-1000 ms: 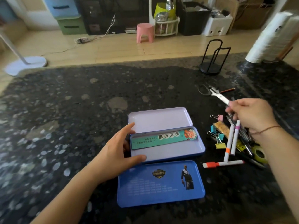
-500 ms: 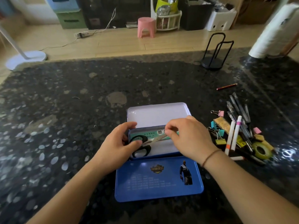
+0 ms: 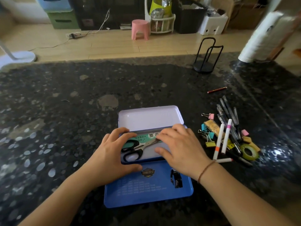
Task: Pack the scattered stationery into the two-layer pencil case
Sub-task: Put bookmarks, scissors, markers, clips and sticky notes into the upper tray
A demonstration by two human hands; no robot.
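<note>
- Open blue metal two-layer pencil case (image 3: 146, 190) near bench front edge, middle.
- Black-handled scissors (image 3: 135, 148) lie in its tray, over green ruler (image 3: 145, 137).
- L hand (image 3: 110, 154): fingers spread, on tray's left end.
- R hand (image 3: 180, 147): fingers apart, tips on scissors blade.
- Loose pens, clips (image 3: 228, 132) toward bench right edge.

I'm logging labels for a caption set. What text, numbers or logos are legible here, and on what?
Green ruler in the case tray: large Chinese characters, mostly covered by the right hand, unreadable; small print blurred.
Blue lid: badge logo, wording blurred.
Blue lid: rows of pale small print, too small to read.
Pens and markers: no legible text.
</note>
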